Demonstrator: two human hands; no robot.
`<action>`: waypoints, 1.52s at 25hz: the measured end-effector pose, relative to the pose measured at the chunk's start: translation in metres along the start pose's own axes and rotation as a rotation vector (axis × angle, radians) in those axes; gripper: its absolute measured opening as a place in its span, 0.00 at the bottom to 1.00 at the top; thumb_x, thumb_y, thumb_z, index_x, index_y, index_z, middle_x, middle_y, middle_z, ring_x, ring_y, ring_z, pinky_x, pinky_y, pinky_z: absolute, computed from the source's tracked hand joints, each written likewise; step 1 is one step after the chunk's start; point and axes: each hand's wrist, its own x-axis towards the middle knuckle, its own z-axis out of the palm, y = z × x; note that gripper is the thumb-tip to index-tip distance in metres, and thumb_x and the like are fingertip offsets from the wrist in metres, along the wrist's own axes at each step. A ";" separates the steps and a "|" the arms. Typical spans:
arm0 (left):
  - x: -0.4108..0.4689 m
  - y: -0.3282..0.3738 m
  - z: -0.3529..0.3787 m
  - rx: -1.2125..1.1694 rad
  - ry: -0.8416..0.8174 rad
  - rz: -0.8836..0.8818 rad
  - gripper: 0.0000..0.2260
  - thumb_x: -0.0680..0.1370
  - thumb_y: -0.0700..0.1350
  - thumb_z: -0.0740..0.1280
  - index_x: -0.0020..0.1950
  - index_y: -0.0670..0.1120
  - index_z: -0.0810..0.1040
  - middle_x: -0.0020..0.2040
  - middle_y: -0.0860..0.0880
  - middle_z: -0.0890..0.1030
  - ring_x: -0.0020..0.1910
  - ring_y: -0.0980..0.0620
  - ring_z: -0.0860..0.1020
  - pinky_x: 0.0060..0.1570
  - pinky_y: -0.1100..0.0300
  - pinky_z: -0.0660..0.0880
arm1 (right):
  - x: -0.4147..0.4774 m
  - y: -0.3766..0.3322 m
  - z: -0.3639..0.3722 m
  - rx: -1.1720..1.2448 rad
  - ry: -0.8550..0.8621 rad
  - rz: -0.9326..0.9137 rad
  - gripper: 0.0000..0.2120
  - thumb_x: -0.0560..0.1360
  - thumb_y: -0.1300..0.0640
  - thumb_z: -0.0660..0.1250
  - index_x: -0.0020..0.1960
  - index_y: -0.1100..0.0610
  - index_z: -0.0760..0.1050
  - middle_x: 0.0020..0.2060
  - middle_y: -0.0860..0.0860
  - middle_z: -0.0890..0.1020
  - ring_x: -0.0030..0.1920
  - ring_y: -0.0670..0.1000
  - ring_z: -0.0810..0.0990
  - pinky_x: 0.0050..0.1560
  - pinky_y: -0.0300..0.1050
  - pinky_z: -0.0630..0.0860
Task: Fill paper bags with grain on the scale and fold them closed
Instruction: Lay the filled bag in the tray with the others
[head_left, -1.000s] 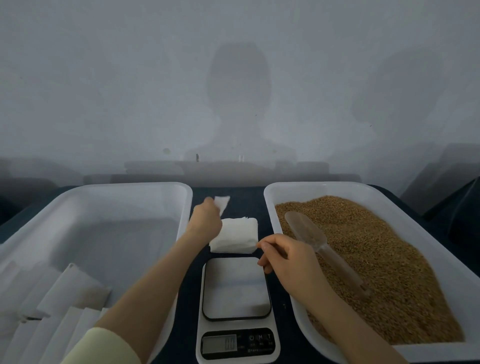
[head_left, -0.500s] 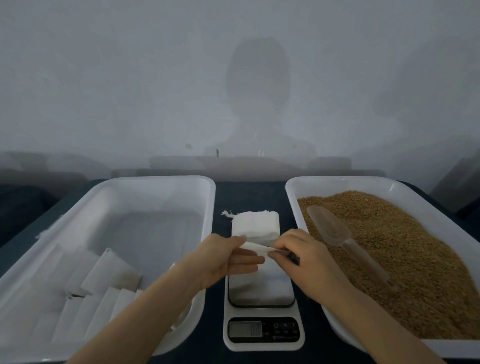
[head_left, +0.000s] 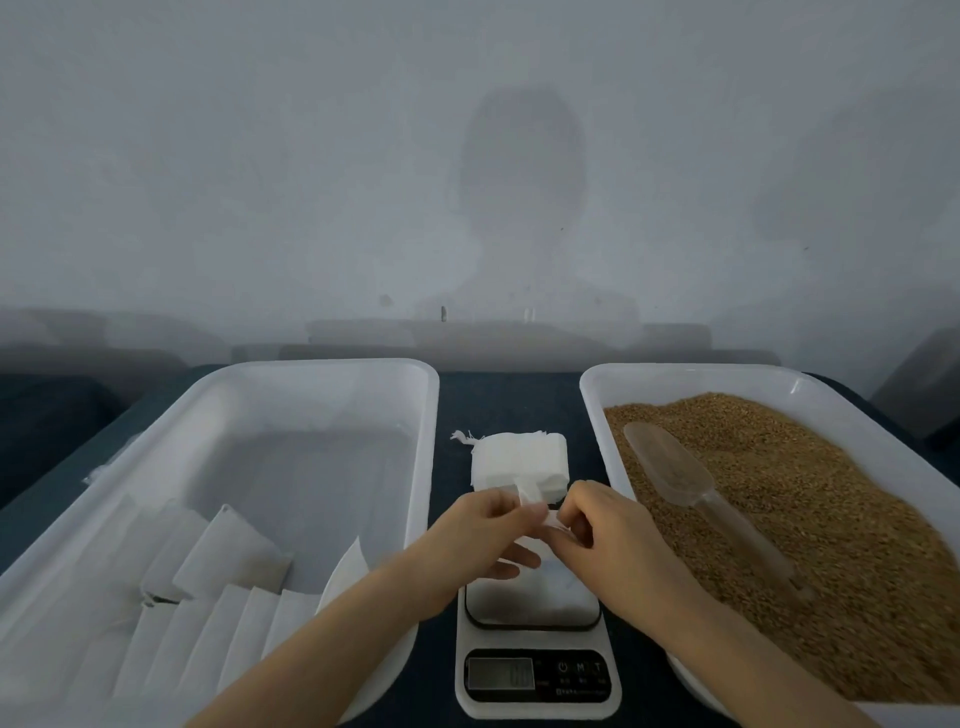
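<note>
left hand (head_left: 480, 530) + right hand (head_left: 597, 525) both pinching paper bag (head_left: 535, 506) mouth | scale (head_left: 532, 623) directly below grip | risk: thin paper tears if pulled apart hard

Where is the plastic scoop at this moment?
In the head view the scoop lies on the grain in the right tray, right of the scale; neither hand touches it.

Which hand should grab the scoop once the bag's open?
Right hand: the clear plastic scoop lies in the grain tray right beside it. Left hand can likely keep the white paper bag over the white scale.
</note>
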 end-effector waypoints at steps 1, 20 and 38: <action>0.000 -0.001 0.000 0.010 0.020 0.007 0.09 0.79 0.51 0.64 0.50 0.47 0.79 0.46 0.53 0.84 0.42 0.57 0.83 0.41 0.66 0.76 | 0.000 0.000 0.000 0.009 -0.022 0.013 0.15 0.74 0.49 0.69 0.35 0.46 0.64 0.32 0.43 0.69 0.33 0.38 0.71 0.35 0.33 0.69; 0.007 -0.006 0.003 -0.096 0.074 0.030 0.05 0.74 0.40 0.70 0.47 0.44 0.74 0.36 0.49 0.80 0.34 0.56 0.80 0.39 0.65 0.75 | 0.002 -0.005 -0.008 0.164 0.057 0.157 0.07 0.76 0.60 0.66 0.42 0.52 0.71 0.33 0.49 0.79 0.31 0.44 0.79 0.32 0.33 0.74; 0.016 -0.013 -0.002 0.060 0.343 0.247 0.12 0.78 0.51 0.65 0.60 0.54 0.69 0.58 0.56 0.75 0.54 0.58 0.75 0.46 0.70 0.74 | 0.002 0.001 -0.016 0.267 0.025 0.218 0.07 0.73 0.56 0.69 0.49 0.46 0.82 0.36 0.36 0.81 0.39 0.36 0.79 0.37 0.29 0.72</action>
